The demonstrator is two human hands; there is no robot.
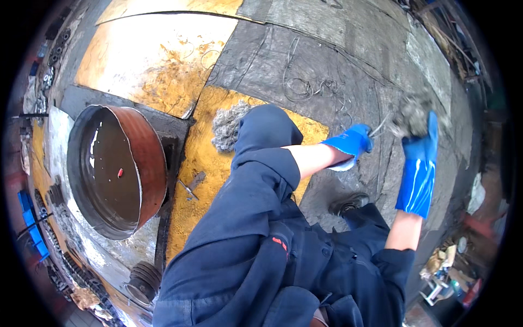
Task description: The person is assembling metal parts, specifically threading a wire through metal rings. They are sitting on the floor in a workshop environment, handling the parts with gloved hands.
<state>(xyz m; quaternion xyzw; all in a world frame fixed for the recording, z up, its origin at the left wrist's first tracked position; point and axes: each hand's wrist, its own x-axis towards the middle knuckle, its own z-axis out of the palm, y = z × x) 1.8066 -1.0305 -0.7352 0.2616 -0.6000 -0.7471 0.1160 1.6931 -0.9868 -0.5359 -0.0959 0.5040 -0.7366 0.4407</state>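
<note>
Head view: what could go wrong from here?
1. The blurred grey wad at the right grip looks loose and fibrous, so strands might come away or snag on the thin metal piece in the left grip.
2. Loose looped wire lies ahead and could be a trip hazard.
3. The open round tub seems to hold dark liquid, which might spill if knocked.

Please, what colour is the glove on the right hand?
The right glove is blue, clearest in head view.
</note>
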